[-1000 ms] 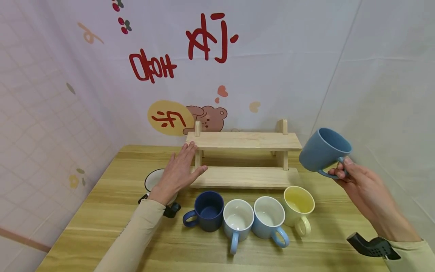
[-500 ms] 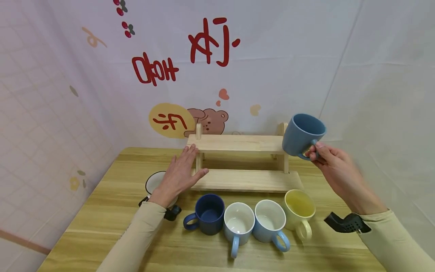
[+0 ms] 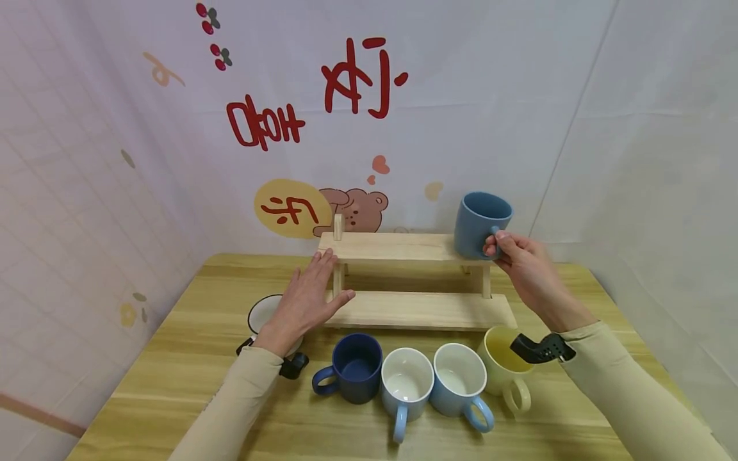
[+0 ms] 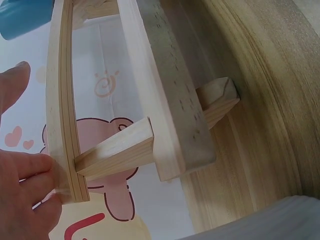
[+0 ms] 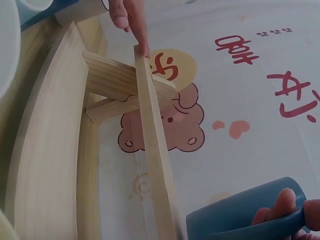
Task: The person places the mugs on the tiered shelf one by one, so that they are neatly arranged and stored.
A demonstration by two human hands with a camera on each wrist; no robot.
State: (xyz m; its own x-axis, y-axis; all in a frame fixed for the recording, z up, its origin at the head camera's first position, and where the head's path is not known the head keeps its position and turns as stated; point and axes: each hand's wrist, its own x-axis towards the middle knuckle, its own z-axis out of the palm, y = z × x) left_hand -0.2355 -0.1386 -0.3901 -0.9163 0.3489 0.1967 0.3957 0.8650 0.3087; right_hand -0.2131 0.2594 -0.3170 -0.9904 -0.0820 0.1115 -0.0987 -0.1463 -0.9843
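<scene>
My right hand (image 3: 529,267) pinches the handle of a grey-blue mug (image 3: 478,224) at the right end of a two-tier wooden shelf (image 3: 392,246). The mug is upright, its base overlapping the upper board in the head view. In the right wrist view, thumb and fingers close round the handle of that mug (image 5: 240,215). My left hand (image 3: 305,299) lies with fingers extended, fingertips touching the left end of the upper board. From the left wrist view, those fingers (image 4: 37,165) press against the board's end.
In front of the shelf stand a navy mug (image 3: 357,378), two light-blue mugs (image 3: 398,400) (image 3: 452,387) with white insides, and a yellow mug (image 3: 496,378). A white, dark-rimmed mug (image 3: 262,312) is partly hidden by my left hand. A printed cloth (image 3: 461,128) hangs behind the wooden table (image 3: 196,320).
My right hand has carried the grey-blue mug leftward from beside the shelf to over the upper board's right end, and the mug has become more upright. My left hand stays on the board.
</scene>
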